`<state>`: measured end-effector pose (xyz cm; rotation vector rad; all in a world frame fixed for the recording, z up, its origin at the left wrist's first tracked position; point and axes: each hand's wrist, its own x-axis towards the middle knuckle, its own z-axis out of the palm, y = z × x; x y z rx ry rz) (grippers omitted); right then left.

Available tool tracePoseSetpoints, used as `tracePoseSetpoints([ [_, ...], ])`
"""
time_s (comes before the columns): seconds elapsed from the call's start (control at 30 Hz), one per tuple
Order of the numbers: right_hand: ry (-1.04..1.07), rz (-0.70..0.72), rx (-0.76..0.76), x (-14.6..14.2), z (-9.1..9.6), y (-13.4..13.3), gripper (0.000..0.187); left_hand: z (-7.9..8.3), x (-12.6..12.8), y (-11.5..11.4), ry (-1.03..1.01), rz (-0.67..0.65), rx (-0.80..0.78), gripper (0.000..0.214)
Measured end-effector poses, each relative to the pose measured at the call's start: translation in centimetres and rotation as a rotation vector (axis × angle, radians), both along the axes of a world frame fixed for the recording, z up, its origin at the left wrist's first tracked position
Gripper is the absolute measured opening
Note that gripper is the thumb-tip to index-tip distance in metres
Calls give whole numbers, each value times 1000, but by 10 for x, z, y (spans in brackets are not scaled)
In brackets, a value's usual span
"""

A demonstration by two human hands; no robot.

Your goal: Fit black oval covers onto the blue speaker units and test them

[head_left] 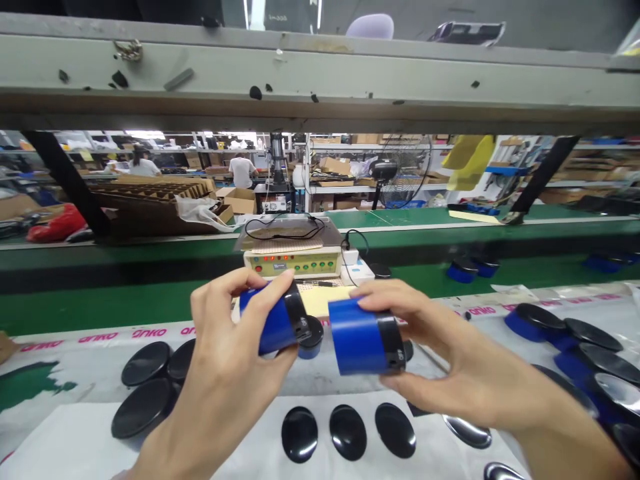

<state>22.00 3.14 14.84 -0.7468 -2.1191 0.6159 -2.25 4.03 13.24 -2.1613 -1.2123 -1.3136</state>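
Observation:
In the middle of the head view my left hand (pixel 235 340) grips a blue cylinder with a black end band (pixel 273 323), tilted on its side. My right hand (pixel 430 340) is closed around a second blue cylinder (pixel 355 337), also lying sideways, with small white lettering on its black band. The two cylinders are close together but apart. Behind them a black-topped blue cylinder (pixel 313 339) stands on the bench, partly hidden. Below my hands, several glossy black discs (pixel 349 432) lie on the white sheet (pixel 240 447).
Black-topped blue cylinders (pixel 143 407) stand at left, and several more (pixel 535 321) at right. A tester box with green buttons (pixel 295 262) sits ahead. Behind it runs a green conveyor belt (pixel 410 267) with blue pieces on it. A shelf beam (pixel 320 73) crosses overhead.

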Motion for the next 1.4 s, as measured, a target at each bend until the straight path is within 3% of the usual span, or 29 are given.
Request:
tracePoseSetpoints([
  [0.1, -343, -43, -97, 5, -3, 2, 68, 5, 0, -4, 35, 20, 43, 51],
  [0.23, -716, -124, -271, 4, -26, 16, 64, 9, -2, -10, 77, 41, 52, 59],
  [0.4, -827, -190, -330, 3, -54, 36, 69, 10, -5, -15, 94, 17, 20, 68],
  [0.6, -873, -189, -364, 4, -59, 40, 73, 12, -8, -15, 77, 18, 30, 64],
  [0.67, -900, -194, -349, 1, -62, 38, 73, 11, -7, -14, 88, -18, -47, 63],
  [0.73, -930, -195, -334, -3, -64, 37, 72, 5, -4, -13, 129, -97, -278, 56],
  [0.83, -947, -202, -333, -6, -65, 38, 71, -14, 9, -9, 259, -190, -788, 41],
  [0.93, -922, -201, -347, -4, -57, 41, 60, -38, 18, -1, 325, -186, -1056, 43],
  [1.07, -841, -306, -264, -6, -51, 52, 38, -51, 8, 17, 290, -249, -1118, 65],
  [1.2, -790, -474, -145, -18, -67, 69, 46, -55, -4, 41, 176, -213, -1003, 46],
  [1.3, -796, -481, -145, -22, -81, 80, 42, -71, 2, 57, 87, -175, -939, 60],
  [1.4, -779, -463, -167, -19, -87, 84, 41, -80, 12, 64, -19, -224, -909, 48],
])
